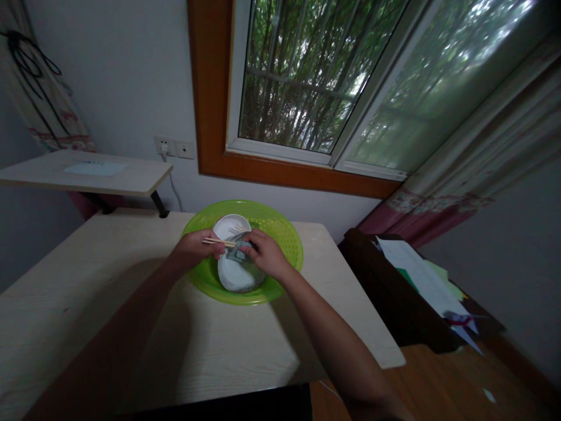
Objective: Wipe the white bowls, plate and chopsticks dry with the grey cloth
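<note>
My left hand (193, 248) is closed around a few light wooden chopsticks (218, 241) that point to the right. A grey-green cloth (239, 254) is pinched in my right hand (266, 252) and meets the right end of the chopsticks. Both hands are over a bright green plastic basin (294, 251). Inside it, a small white bowl (224, 224) sits at the back. A larger white bowl (239, 279) lies in front, under the cloth and partly hidden by it. More pale stick tips (238, 228) show beside the small bowl.
The basin stands on a pale wooden table (228, 345) near its far edge. A raised shelf (135, 175) is at the left. To the right, papers (421, 280) lie on a dark brown piece of furniture (385, 292). A window (315, 88) is behind the table.
</note>
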`<state>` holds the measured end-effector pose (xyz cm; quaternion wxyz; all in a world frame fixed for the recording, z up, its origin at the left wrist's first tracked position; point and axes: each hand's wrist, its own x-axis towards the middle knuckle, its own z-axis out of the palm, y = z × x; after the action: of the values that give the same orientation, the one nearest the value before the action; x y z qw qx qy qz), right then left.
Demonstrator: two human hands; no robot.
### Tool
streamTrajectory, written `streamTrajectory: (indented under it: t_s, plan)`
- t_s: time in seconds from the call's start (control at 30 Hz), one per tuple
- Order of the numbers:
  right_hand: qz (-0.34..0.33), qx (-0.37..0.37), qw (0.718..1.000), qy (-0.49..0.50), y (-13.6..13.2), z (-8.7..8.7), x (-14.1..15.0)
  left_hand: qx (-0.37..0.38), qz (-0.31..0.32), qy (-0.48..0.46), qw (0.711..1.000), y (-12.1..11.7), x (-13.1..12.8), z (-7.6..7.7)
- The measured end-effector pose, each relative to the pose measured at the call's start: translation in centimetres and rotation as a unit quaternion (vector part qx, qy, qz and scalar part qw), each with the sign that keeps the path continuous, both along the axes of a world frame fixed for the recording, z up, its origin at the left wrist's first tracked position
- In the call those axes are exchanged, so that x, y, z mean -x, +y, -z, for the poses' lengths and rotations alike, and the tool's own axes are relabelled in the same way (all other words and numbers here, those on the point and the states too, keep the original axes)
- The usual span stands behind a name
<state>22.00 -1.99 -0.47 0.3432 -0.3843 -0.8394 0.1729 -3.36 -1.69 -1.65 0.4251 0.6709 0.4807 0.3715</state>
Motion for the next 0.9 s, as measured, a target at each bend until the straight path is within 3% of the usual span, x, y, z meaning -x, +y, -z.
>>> streamTrajectory:
  t_s: [0.27, 0.63, 0.9]
  plan:
    - [0.017, 0.0, 1.0, -0.012, -0.05, 0.22, -0.12, -0.028, -0.004, 0.052, 0.998, -0.26, -0.05, -0.5]
    - [0.006, 0.011, 1.0, -0.004, -0.23, 0.35, -0.26, -0.039, -0.004, 0.062, 0.997, -0.02, 0.26, -0.09]
    - [0.004, -0.002, 0.999, -0.045, -0.45, 0.46, -0.19, -0.044, -0.015, 0.071, 0.996, -0.14, 0.07, -0.59]
